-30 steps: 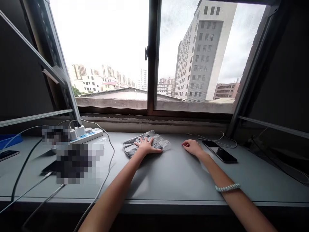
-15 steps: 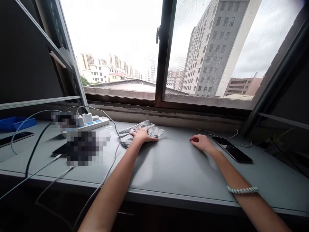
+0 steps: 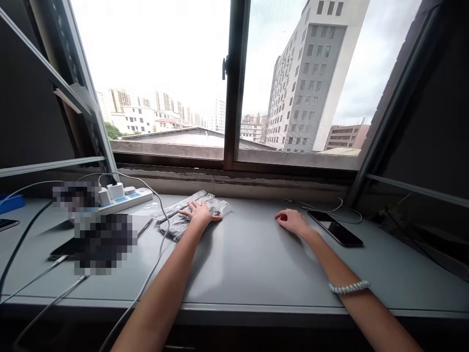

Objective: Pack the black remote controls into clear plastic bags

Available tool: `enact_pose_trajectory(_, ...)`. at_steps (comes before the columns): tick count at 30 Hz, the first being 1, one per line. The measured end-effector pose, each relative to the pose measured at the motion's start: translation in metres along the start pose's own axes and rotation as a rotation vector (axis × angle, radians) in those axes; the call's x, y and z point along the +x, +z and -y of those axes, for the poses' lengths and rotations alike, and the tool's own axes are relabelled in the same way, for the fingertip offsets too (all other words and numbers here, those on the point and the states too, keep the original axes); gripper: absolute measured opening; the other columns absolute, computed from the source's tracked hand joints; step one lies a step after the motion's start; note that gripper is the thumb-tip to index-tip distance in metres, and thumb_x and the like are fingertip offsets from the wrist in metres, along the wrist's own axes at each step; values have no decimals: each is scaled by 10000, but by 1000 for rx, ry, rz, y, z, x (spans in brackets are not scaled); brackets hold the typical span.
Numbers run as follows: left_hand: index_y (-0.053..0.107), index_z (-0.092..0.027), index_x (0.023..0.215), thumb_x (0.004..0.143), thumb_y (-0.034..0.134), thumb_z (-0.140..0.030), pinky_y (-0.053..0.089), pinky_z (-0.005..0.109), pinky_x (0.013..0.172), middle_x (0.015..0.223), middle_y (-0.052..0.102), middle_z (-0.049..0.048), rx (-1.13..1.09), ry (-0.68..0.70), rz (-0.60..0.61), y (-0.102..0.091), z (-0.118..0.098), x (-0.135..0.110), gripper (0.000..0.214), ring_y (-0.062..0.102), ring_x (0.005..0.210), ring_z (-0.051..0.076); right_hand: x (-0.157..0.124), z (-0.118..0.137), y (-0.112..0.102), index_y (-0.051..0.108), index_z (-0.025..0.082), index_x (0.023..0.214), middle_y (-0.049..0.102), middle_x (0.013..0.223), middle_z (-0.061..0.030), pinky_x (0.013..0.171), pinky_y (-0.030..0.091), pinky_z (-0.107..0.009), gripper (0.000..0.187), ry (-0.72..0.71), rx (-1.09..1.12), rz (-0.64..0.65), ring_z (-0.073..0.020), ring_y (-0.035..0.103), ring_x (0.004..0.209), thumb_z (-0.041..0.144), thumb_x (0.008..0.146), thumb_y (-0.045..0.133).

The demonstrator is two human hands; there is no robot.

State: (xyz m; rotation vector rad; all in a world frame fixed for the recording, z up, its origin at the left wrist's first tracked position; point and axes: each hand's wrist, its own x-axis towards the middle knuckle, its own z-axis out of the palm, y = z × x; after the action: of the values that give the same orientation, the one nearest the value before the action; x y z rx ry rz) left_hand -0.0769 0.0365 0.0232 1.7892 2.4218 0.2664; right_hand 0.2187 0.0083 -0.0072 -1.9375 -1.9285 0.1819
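Observation:
My left hand [image 3: 200,214] lies palm down with its fingers spread on a grey item in a clear plastic bag [image 3: 172,226]. What is folded inside the bag I cannot make out. To the right, my right hand [image 3: 293,222] rests on the grey desk [image 3: 249,264], its fingers curled in and nothing visible in them. Just beyond that hand lies a black phone [image 3: 335,229], face up and apart from the fingers. A white cable [image 3: 164,234] passes over the left edge of the bag.
A white power strip [image 3: 128,198] with plugs stands at the back left. Near it are a blurred patch and a dark device [image 3: 64,249] on a cable. Another phone [image 3: 8,224] and a blue tray [image 3: 10,203] sit far left. The window [image 3: 229,122] is behind the desk.
The view has shifted, so everything sits further left in it. Under my spread left hand the bag looks flatter. My right hand keeps its curled pose beside the phone.

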Motion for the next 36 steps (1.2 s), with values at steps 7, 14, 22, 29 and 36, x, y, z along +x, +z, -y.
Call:
enact_pose_trajectory(7, 442, -129, 1236, 638, 717, -441, 383, 436, 863, 1318, 382, 213, 110, 94, -284, 5, -19, -12, 728, 351, 1189, 347, 2, 3, 0, 690, 270, 905, 674, 872, -4, 627, 360, -242, 257, -2, -6, -8, -161, 586, 809, 202, 724, 520)
enact_pose_trajectory(14, 482, -94, 1130, 745, 637, -385, 400, 359, 840, 1172, 500, 195, 119, 247, -314, 9, -18, -21, 507, 445, 1111, 299, 2, 6, 6, 669, 256, 939, 679, 825, -2, 622, 352, -256, 253, -30, 30, -45, -162, 591, 776, 227, 727, 534)
enact_pose_trajectory(22, 494, -175, 1026, 713, 614, -469, 444, 278, 719, 1046, 537, 72, -4, 642, -140, 26, -56, -60, 446, 586, 888, 212, -1, 13, 9, 679, 267, 872, 681, 826, 21, 609, 352, -254, 228, -34, 101, -140, -155, 598, 755, 265, 662, 590)
enact_pose_trajectory(29, 498, -225, 1020, 746, 564, -488, 443, 284, 738, 1043, 534, 40, -52, 816, -202, 26, -63, -64, 386, 570, 950, 213, -2, 21, 9, 695, 284, 768, 687, 797, 17, 616, 351, -260, 204, -79, 138, -202, -169, 598, 759, 435, 710, 570)
enact_pose_trajectory(36, 552, -189, 953, 730, 490, -614, 445, 316, 730, 975, 562, 67, 24, 754, -166, 31, -56, -63, 484, 589, 872, 234, 0, 22, 11, 698, 273, 720, 655, 906, -10, 639, 364, -273, 445, -82, 183, -202, -169, 582, 773, 540, 834, 361)
